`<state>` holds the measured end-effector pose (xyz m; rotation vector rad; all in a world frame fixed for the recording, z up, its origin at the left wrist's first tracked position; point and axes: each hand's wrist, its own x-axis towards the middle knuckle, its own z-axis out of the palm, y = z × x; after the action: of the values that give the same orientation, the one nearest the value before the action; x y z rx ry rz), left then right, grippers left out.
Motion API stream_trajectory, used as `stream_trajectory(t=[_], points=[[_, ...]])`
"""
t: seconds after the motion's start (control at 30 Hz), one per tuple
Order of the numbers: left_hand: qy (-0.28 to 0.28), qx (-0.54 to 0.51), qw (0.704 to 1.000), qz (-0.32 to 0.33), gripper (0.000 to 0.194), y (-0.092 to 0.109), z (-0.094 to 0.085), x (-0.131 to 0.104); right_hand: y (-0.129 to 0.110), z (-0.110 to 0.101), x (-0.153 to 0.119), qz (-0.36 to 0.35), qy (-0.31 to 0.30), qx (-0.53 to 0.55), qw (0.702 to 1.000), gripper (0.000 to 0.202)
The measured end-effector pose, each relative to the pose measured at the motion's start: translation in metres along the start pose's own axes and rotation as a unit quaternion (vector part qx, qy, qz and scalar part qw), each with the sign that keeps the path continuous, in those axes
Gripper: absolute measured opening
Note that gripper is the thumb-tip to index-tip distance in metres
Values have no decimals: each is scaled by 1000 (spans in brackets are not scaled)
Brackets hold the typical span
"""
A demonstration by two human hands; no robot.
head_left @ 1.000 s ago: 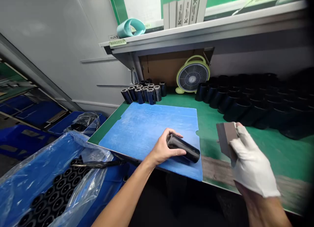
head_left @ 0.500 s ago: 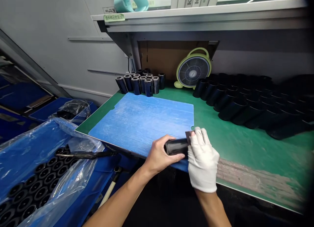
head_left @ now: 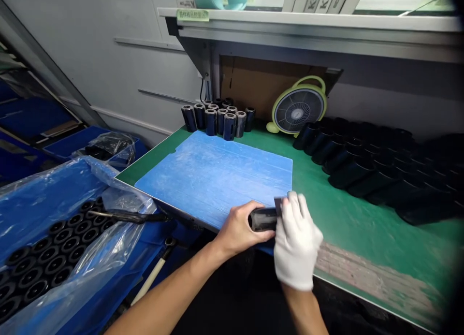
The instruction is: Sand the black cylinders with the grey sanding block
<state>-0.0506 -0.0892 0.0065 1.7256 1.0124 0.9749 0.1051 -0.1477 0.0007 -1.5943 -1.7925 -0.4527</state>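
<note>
A glossy black cylinder [head_left: 264,219] lies sideways over the front edge of the bench, its open end facing left. My bare left hand [head_left: 243,228] is closed round that end, thumb below and fingers above. On my right hand [head_left: 297,240] is a white glove with one fingertip showing. It presses a thin dark sheet [head_left: 278,206], which looks like sandpaper, against the cylinder's right part. The glove hides the cylinder's far end and most of the sheet. Beneath the hands lies a blue plastic sheet [head_left: 217,173].
Several black cylinders [head_left: 229,127] stand at the back left; many more [head_left: 351,172] fill the right. A green fan [head_left: 299,111] stands between them, under a shelf [head_left: 290,23]. Lower left, a lined blue bin [head_left: 119,272] holds rows of cylinders, with a dark-handled tool [head_left: 134,217] across its edge.
The camera view has turned slightly, shifting the bench and background. My gloved right hand has slid a little left along the cylinder with the sheet; my left hand keeps its hold.
</note>
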Motion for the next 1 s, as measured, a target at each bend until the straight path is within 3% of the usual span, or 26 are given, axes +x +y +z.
stream_trajectory(t=[0.17, 0.27, 0.43, 0.57, 0.7, 0.77, 0.87, 1.0], points=[[-4, -3, 1000, -1, 45, 0, -1, -1, 0, -1, 3, -24, -57, -15, 998, 51], [-3, -3, 1000, 8, 44, 0, 0, -1, -2, -1, 5, -14, -23, -20, 999, 45], [-8, -3, 1000, -2, 43, 1, 0, -1, -4, -4, 7, -47, -65, -22, 997, 56], [-13, 3, 1000, 4, 42, 1, -1, 0, -10, -8, 9, -29, -50, -15, 998, 50], [-14, -16, 1000, -9, 39, 1, -1, 1, -12, -5, 3, -70, -64, -5, 995, 57], [-26, -12, 1000, -3, 41, 1, -1, 1, -1, 2, 11, -34, -58, 44, 997, 52], [-10, 18, 1000, -22, 44, 3, -2, 0, 35, 11, 42, 88, -30, 162, 982, 41], [-13, 45, 998, -41, 46, 7, -3, -3, 88, -2, 68, 203, 66, 192, 958, 50]])
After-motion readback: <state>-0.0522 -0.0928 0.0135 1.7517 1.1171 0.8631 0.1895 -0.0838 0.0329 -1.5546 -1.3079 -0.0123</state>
